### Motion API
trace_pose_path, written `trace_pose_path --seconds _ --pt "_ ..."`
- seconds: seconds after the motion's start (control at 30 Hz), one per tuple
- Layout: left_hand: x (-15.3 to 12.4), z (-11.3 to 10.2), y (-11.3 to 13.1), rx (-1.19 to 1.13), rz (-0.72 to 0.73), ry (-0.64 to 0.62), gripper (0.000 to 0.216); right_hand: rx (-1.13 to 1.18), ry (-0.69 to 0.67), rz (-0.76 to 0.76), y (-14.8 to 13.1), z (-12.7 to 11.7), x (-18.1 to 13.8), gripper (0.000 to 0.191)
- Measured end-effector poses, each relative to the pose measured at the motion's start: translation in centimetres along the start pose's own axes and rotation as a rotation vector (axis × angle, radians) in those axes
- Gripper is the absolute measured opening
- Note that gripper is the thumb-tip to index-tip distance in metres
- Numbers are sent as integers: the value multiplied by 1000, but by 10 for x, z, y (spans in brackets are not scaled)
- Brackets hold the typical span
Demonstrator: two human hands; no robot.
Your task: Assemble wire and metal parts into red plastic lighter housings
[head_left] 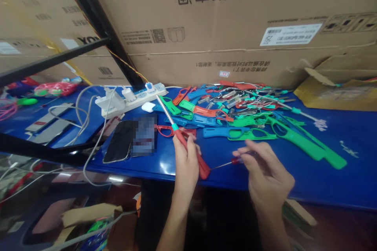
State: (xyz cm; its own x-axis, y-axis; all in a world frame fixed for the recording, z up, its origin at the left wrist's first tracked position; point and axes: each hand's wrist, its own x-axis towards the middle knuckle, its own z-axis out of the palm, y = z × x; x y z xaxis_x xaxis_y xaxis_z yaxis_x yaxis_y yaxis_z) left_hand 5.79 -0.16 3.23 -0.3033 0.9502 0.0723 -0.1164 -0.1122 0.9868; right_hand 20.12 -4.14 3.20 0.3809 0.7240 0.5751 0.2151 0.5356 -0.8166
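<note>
My left hand [186,160] is closed round a red long-nosed gas lighter [203,166], whose metal tube points up and away to the left. My right hand [262,172] pinches a small screwdriver [235,160] with a red handle. Its thin shaft points left and its tip meets the butt end of the red lighter. Both hands hover over the near edge of the blue table [338,188].
A pile of red, blue and green lighter shells and metal tubes [235,113] lies behind the hands. A phone [119,141], a white power strip [132,100] with cables and large cardboard boxes [235,27] stand at the back and left.
</note>
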Motion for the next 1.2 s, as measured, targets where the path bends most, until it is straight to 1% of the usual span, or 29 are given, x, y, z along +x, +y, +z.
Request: trace_pose_path --seconds 0.07,0.1,0.2,0.23,0.3,0.37,0.4,0.43,0.5,0.57,0.63,0.7,0.73,0.8,0.87,0.9,1.0,1.07,1.13,1.2 --pt "-1 0 0 11 -3 1 14 -55 -13 -42 2 0 0 23" --pt "-1 0 0 17 -9 3 14 -67 -54 -31 3 -1 0 24" --pt "-2 0 -1 37 -30 5 15 -29 -173 60 2 -2 -2 40" --pt "-2 0 -1 39 -31 6 15 -12 -174 83 1 -2 -2 42" --pt "-2 0 -2 38 -26 8 15 14 -118 91 1 -2 -3 40" --pt "-2 0 -1 31 -17 13 15 8 -58 59 2 -3 -3 32" --pt "-2 0 -1 28 -13 16 14 -6 -54 31 2 -3 -3 29" --pt "-2 0 -1 28 -11 20 14 -26 -74 7 2 -3 -2 28" --pt "-3 1 -1 36 -6 22 14 -74 -150 -22 2 -2 -3 38" --pt "-3 1 -2 49 2 24 14 -87 -178 -35 2 -1 -4 47" --pt "-3 0 -4 57 18 22 14 -70 -123 -49 3 -1 -5 48" --pt "-3 0 -5 63 28 24 15 -80 -58 -86 4 -1 -5 43" --pt "-3 0 -5 66 27 26 15 -100 -51 -107 4 -1 -5 40" --pt "-3 -1 -6 72 15 34 17 -149 -104 -126 3 -3 -4 39" --pt "-3 -1 -6 83 7 43 17 -141 -172 -89 3 -4 -4 44" --pt "-4 -1 -6 90 9 45 17 -108 -182 -64 3 -4 -4 46" --pt "-4 -1 -7 102 24 43 15 -31 -102 -49 4 -4 -4 44" --pt "-4 -1 -8 105 29 39 16 -79 -75 -89 4 -5 -3 39" --pt "-4 -2 -9 115 37 44 17 -146 -117 -105 3 -6 -2 38" --pt "-4 -3 -9 136 46 50 17 -143 -178 -76 3 -7 -2 43"
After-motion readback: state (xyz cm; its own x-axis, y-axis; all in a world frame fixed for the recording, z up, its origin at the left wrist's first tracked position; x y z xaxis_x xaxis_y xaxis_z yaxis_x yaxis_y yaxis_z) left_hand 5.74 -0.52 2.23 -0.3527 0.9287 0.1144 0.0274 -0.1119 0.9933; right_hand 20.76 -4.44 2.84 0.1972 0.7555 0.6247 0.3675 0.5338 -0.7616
